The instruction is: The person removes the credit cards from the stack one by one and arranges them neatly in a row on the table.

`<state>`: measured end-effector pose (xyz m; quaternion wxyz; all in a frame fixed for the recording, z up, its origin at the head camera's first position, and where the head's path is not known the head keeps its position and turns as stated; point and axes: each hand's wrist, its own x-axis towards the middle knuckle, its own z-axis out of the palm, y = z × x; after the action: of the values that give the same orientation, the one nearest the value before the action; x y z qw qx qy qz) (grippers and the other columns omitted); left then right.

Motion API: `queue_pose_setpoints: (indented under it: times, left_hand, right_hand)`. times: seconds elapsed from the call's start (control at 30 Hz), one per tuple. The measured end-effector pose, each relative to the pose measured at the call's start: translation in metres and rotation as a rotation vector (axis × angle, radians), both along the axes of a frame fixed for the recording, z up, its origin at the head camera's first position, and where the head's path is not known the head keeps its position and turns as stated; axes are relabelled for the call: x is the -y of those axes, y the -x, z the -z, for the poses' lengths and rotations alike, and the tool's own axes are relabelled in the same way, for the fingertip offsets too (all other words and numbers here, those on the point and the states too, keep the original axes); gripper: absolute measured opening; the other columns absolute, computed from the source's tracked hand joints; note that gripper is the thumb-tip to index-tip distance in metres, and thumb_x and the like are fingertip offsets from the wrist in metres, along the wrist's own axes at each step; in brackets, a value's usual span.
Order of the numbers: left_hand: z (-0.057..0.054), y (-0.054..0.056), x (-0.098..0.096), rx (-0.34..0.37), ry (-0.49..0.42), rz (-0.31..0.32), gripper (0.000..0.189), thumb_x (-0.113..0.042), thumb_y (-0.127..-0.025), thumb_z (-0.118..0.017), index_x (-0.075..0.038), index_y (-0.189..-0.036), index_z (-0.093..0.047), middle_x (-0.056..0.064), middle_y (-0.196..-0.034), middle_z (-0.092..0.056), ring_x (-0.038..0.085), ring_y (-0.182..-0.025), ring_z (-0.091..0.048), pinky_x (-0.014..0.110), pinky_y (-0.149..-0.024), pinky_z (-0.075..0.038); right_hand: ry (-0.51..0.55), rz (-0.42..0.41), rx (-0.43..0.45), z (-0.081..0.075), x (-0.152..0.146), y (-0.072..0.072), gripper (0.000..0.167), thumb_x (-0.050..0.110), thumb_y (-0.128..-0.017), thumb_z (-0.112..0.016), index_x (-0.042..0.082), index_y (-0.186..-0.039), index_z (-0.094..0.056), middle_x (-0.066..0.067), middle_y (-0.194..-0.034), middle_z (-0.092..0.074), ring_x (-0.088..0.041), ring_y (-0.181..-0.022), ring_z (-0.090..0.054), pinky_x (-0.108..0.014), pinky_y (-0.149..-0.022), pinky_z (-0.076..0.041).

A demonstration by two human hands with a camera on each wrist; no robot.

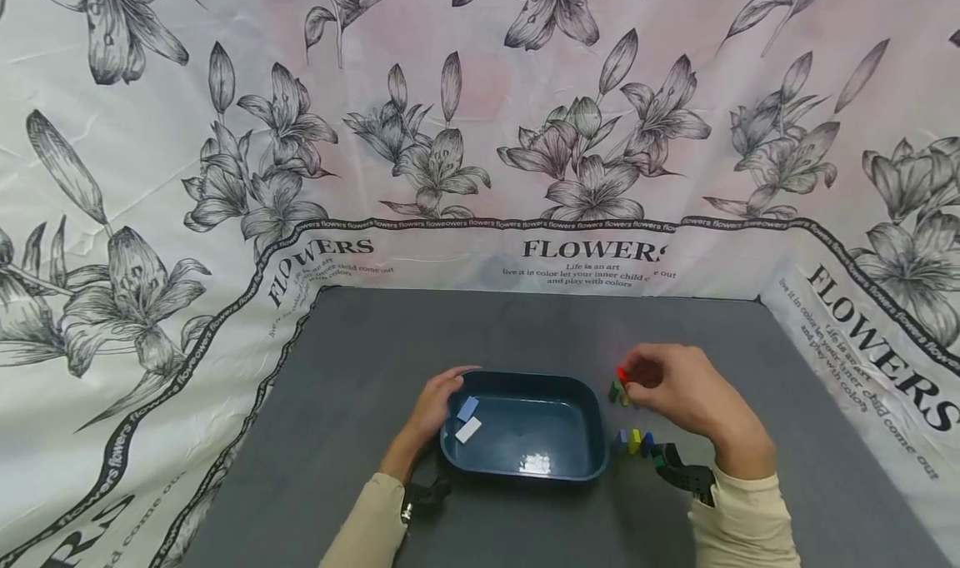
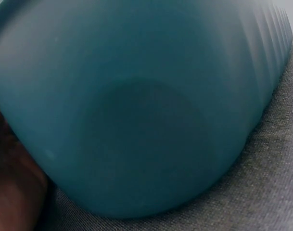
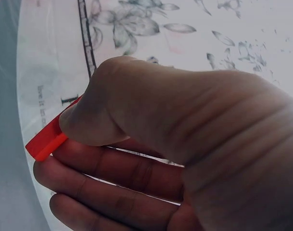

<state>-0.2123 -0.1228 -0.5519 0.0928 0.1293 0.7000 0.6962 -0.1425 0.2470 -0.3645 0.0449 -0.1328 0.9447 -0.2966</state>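
A dark blue rectangular tray [image 1: 525, 471] stands on the grey table, holding a light blue block [image 1: 468, 408] and a white block [image 1: 468, 430] near its left end. My left hand [image 1: 431, 406] grips the tray's far left corner; in the left wrist view the tray wall hides most of that hand [image 2: 16, 183]. Right of the tray, my right hand [image 1: 686, 389] pinches a red block [image 3: 47, 139] between thumb and fingers. Just below that hand are a green block [image 1: 615, 391] and a yellowish block [image 1: 625, 399], partly covered by it.
Nearer along the tray's right side stand a blue block [image 1: 622, 440], a yellow block [image 1: 635, 441] and a dark blue block [image 1: 647, 444], with a green piece [image 1: 658, 460] partly behind the right wrist camera [image 1: 684, 471]. A flower-printed cloth [image 1: 480, 256] borders the table [image 1: 420, 326].
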Motion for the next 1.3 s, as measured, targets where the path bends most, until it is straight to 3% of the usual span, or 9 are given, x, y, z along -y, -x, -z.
queue_pose_setpoints:
  times: [0.27, 0.4, 0.63, 0.7, 0.97, 1.03, 1.17, 1.3]
  left_hand:
    - [-0.003, 0.000, 0.001, 0.019, -0.045, -0.014, 0.044, -0.012, -0.115, -0.039, 0.007, -0.146, -0.063, 0.028, -0.145, -0.068, 0.022, -0.125, -0.069, 0.026, -0.103, -0.055]
    - [-0.002, -0.002, 0.000, -0.022, -0.024, -0.022, 0.044, -0.015, -0.116, -0.040, 0.006, -0.146, -0.064, 0.029, -0.144, -0.068, 0.027, -0.127, -0.069, 0.030, -0.105, -0.055]
    - [0.014, -0.028, 0.001, 0.020, 0.054, 0.015, 0.045, -0.014, -0.118, -0.037, 0.006, -0.148, -0.063, 0.027, -0.145, -0.068, 0.039, -0.134, -0.065, 0.033, -0.109, -0.055]
    - [0.012, -0.025, -0.001, 0.025, 0.037, 0.016, 0.044, -0.014, -0.117, -0.037, 0.005, -0.148, -0.063, 0.027, -0.145, -0.068, 0.040, -0.134, -0.065, 0.033, -0.109, -0.055]
    - [-0.012, 0.005, 0.006, -0.036, 0.037, -0.021, 0.045, -0.016, -0.117, -0.038, 0.002, -0.147, -0.065, 0.024, -0.145, -0.069, 0.037, -0.134, -0.065, 0.037, -0.111, -0.053]
    - [-0.015, 0.006, 0.008, -0.042, 0.055, -0.044, 0.044, -0.016, -0.117, -0.038, 0.001, -0.147, -0.066, 0.023, -0.145, -0.070, 0.038, -0.135, -0.064, 0.039, -0.113, -0.052]
    - [-0.010, -0.004, 0.009, 0.002, 0.082, -0.076, 0.043, -0.014, -0.116, -0.039, 0.000, -0.145, -0.067, 0.021, -0.144, -0.071, 0.039, -0.136, -0.064, 0.042, -0.114, -0.051]
    - [-0.004, -0.007, -0.003, 0.021, 0.058, -0.024, 0.044, -0.015, -0.117, -0.038, 0.001, -0.147, -0.066, 0.022, -0.145, -0.070, 0.040, -0.138, -0.063, 0.044, -0.117, -0.050]
  right_hand:
    - [-0.023, 0.025, -0.021, -0.006, -0.019, -0.002, 0.017, 0.014, -0.095, -0.080, 0.014, -0.112, -0.078, 0.004, -0.103, -0.081, -0.013, -0.094, -0.075, -0.029, -0.076, -0.059]
    - [-0.037, 0.045, -0.033, -0.002, -0.031, -0.009, 0.016, 0.015, -0.096, -0.081, 0.014, -0.112, -0.078, 0.003, -0.104, -0.081, -0.016, -0.095, -0.075, -0.033, -0.077, -0.060]
    - [-0.049, 0.099, 0.094, 0.019, -0.053, -0.036, 0.016, 0.017, -0.097, -0.081, 0.013, -0.112, -0.077, 0.006, -0.102, -0.080, -0.011, -0.091, -0.075, -0.035, -0.077, -0.061]
    - [-0.053, 0.115, 0.084, 0.020, -0.058, -0.038, 0.016, 0.017, -0.097, -0.081, 0.013, -0.112, -0.077, 0.005, -0.101, -0.080, -0.012, -0.091, -0.075, -0.036, -0.076, -0.060]
    - [-0.037, 0.138, -0.014, 0.015, -0.066, -0.028, 0.017, 0.016, -0.097, -0.081, 0.011, -0.114, -0.078, 0.000, -0.104, -0.082, -0.018, -0.093, -0.077, -0.036, -0.075, -0.059]
    - [-0.021, 0.139, -0.013, 0.016, -0.066, -0.028, 0.017, 0.016, -0.097, -0.081, 0.011, -0.114, -0.078, 0.000, -0.104, -0.082, -0.018, -0.093, -0.077, -0.036, -0.075, -0.060]
    - [0.007, 0.148, 0.061, 0.025, -0.072, -0.038, 0.018, 0.018, -0.099, -0.081, 0.012, -0.115, -0.078, 0.001, -0.105, -0.082, -0.016, -0.095, -0.077, -0.038, -0.078, -0.062]
    - [0.001, 0.198, 0.118, 0.031, -0.085, -0.052, 0.017, 0.016, -0.099, -0.080, 0.012, -0.115, -0.077, 0.002, -0.105, -0.082, -0.017, -0.095, -0.076, -0.040, -0.079, -0.063]
